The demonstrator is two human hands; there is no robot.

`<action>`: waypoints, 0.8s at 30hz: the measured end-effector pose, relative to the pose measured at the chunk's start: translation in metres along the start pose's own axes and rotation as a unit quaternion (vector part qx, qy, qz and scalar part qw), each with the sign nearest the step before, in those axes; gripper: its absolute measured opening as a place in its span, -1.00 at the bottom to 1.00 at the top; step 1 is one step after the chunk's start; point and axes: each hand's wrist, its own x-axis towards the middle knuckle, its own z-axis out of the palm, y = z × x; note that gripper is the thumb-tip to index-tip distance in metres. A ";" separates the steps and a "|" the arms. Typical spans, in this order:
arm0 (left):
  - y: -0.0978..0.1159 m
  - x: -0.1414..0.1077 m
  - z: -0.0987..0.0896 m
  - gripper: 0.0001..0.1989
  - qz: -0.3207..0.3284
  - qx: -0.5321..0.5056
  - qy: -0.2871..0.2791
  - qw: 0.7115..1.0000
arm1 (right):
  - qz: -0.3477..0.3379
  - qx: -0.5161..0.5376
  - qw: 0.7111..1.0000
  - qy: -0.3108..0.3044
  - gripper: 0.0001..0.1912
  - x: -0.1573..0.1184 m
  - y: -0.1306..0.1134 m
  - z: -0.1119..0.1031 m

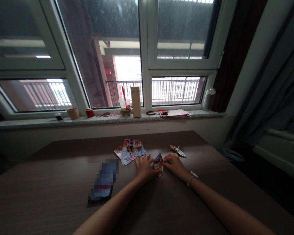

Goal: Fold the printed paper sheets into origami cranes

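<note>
Folded paper [158, 163], patterned: nearer and right of printed sheets [133, 150]. Left hand [145, 168] and right hand [174, 164]: fingers nearly closed, pinching its left and right edges. Presumably light, thin, easily torn; best gripped gently along creases.

Bare hands [145, 168] [175, 165] and forearms [122, 199]; slim pale bracelet [189, 180] round the right wrist [186, 176], small white ornament [194, 174] beside it

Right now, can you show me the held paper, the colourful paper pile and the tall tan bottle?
Held paper [158, 162], head view: on its printed face.
Colourful paper pile [133, 151], head view: on a printed sheet.
Tall tan bottle [136, 102], head view: on the middle of its side.
</note>
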 end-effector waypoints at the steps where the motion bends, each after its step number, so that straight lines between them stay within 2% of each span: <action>1: 0.000 0.000 0.000 -0.42 0.002 0.000 -0.001 1.000 | 0.004 -0.004 1.000 0.002 -0.89 0.000 -0.001 0.000; 6: 0.000 0.001 0.001 -0.42 0.000 0.003 0.000 1.000 | 0.025 -0.017 1.000 0.003 -0.90 0.001 -0.002 0.001; 24: 0.000 -0.001 0.001 -0.41 0.016 -0.010 -0.009 1.000 | -0.009 0.047 0.998 0.036 -0.86 0.002 -0.005 -0.006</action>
